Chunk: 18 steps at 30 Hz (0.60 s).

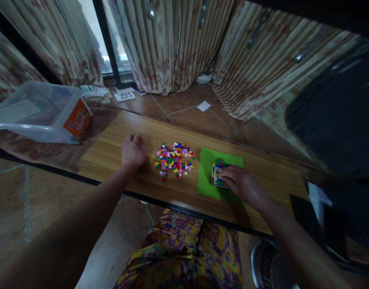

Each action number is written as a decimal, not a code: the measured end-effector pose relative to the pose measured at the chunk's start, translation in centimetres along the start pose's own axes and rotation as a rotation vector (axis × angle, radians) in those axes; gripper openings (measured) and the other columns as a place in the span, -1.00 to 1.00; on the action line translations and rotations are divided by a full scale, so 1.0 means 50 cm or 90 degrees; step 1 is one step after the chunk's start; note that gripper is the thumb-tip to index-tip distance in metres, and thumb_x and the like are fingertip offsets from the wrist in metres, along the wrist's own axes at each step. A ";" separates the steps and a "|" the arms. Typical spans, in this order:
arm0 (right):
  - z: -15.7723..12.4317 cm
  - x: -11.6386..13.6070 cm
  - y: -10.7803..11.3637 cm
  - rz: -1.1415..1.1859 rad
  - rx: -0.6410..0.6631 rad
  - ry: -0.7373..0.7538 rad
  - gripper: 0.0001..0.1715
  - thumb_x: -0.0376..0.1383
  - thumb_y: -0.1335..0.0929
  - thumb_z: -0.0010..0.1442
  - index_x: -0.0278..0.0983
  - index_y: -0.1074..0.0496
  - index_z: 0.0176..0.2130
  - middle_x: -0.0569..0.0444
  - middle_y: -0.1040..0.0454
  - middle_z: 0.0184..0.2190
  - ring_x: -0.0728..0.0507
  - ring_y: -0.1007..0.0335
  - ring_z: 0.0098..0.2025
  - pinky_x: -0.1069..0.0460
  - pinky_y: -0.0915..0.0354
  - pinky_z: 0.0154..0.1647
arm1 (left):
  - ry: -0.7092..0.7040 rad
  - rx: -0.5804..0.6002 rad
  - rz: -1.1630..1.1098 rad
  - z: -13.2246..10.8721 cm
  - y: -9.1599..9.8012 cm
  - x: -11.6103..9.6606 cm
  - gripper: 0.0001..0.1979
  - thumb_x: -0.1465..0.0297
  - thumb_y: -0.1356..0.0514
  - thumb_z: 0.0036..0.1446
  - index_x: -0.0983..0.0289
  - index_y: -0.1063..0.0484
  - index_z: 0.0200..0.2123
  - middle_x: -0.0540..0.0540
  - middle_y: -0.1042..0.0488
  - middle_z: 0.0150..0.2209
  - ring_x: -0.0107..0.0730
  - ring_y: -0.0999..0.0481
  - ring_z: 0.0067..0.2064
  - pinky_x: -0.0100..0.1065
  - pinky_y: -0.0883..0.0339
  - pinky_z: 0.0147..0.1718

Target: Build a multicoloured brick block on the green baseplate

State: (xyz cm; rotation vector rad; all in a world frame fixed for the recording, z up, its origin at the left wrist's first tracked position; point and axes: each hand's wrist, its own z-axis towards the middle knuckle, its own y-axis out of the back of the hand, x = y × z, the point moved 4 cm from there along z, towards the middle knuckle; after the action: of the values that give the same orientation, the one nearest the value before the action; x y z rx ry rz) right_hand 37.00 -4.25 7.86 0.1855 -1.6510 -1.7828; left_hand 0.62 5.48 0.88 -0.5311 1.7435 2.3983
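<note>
On a green studded baseplate (206,174) stands a small multicoloured structure of toy bricks (215,175), walled in layers. My right hand (243,182) reaches over it from the right, its fingers pressed together with the tips on the bricks; the hand covers the structure's right part. Left of the baseplate lies a loose heap of small toy bricks (174,160) in many colours. My left hand (133,151) rests as a fist on the wooden board, just left of the heap. Its fingers are curled in, and no brick shows in them.
The long wooden board (112,150) carries the bricks and baseplate. A clear plastic bin (48,114) with an orange label stands at the far left. Papers (95,93) lie behind it. Curtains (172,48) hang beyond. Someone in dark clothing (337,108) is at the right.
</note>
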 end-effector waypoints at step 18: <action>-0.064 0.013 -0.016 0.034 -0.204 -0.109 -0.72 -0.34 -0.26 0.31 -0.19 -0.54 -0.10 -0.03 -0.53 -0.10 -0.13 -0.48 -0.08 -0.10 -0.44 -0.01 | -0.004 -0.013 -0.014 -0.001 -0.001 0.001 -0.74 0.43 -0.01 0.16 0.29 -0.47 -0.18 0.27 -0.44 -0.11 -0.05 -0.42 -0.03 -0.11 -0.27 -0.03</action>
State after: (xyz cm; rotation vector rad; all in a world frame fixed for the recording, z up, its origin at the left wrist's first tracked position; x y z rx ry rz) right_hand 37.92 -7.30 6.75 -0.1585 -1.4417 -2.0375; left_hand 0.60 5.44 0.78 -0.5420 1.7043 2.4026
